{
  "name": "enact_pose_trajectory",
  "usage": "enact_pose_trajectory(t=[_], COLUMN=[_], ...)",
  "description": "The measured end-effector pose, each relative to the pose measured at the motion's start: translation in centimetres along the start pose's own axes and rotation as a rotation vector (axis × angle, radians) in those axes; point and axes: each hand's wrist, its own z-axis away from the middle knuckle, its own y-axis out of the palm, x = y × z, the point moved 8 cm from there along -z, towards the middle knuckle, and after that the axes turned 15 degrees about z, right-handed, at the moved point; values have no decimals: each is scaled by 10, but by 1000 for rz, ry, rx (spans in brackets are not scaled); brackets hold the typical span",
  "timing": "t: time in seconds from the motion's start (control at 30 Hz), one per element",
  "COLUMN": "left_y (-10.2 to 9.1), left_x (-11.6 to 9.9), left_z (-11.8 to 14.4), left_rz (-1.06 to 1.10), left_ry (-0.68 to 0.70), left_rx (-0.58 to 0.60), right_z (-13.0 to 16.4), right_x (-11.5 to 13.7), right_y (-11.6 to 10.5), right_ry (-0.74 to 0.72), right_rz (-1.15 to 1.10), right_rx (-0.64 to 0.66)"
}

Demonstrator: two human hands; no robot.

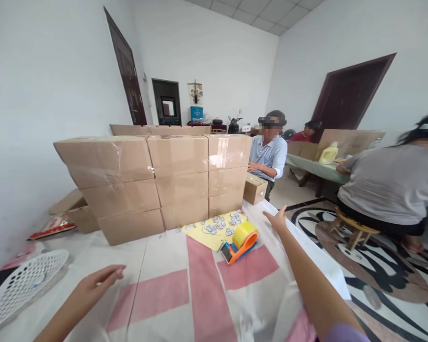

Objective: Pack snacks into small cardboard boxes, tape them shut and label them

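Observation:
My left hand (102, 279) hovers over the table's left side, its thumb and fingertips drawn together with nothing seen between them. On the right, my right hand (277, 220) reaches forward near the table edge, thumb and fingers spread, holding nothing. Between and beyond my hands stands a stack of taped cardboard boxes (180, 187), three high. An orange tape dispenser (242, 243) with a yellow roll lies left of my right hand. Partly under it is a yellow sheet (214, 232) scattered with small printed pieces. Neither hand touches the boxes or the dispenser.
A white perforated basket (28, 285) sits at the left. An open cardboard box (74, 211) is behind it. Past the stack, a seated co-worker (269, 152) is beside a small carton (255, 188). Another person sits on a wooden stool (353, 228) at the right.

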Motion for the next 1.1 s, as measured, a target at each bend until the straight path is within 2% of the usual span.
enact_pose_trajectory(t=[0.1, 0.2, 0.3, 0.37, 0.43, 0.47, 0.53, 0.57, 0.6, 0.67, 0.73, 0.83, 0.97, 1.03, 1.1], left_y=[-14, -19, -14, -21, -47, -67, -116, -137, -151, -160, -154, -147, -148, -155, -166], left_x=[-4, -23, -39, -46, -52, -58, -68, -70, -70, -67, -61, -51, -49, -59, -75], left_z=[12, 20, 12, -5, -30, -44, -66, -78, -94, -131, -162, -184, -178, -161, -131], left_rz=[-128, -180, -262, -310, -311, -284, -214, -211, -245, -365, -462, -522, -598, -627, -654], left_ry=[17, 100, 198, 250, 283, 324, 407, 393, 349, 233, 161, 121, 110, 133, 164], left_rx=[-27, -62, -8, -20, -121, -224, -531, -652, -690, -596, -439, -372, -401, -435, -481], right_z=[1, 11, 21, 26, 27, 26, 22, 19, 17, 13, 11, 9, 8, 8, 9], right_x=[-20, -31, -22, -11, -4, -2, -3, -5, -7, -12, -16, -17, -14, -13, -13], right_y=[26, 40, 47, 50, 54, 55, 60, 62, 64, 67, 69, 68, 65, 63, 62], right_ry=[-7, -98, -178, -226, -275, -307, -345, -360, -369, -366, -344, -319, -296, -288, -292], right_rz=[-3, 60, 175, 247, 329, 417, 543, 581, 603, 628, 640, 634, 625, 625, 625], right_rx=[44, 77, 104, 116, 109, 88, 57, 41, 30, 19, 24, 39, 74, 81, 82])
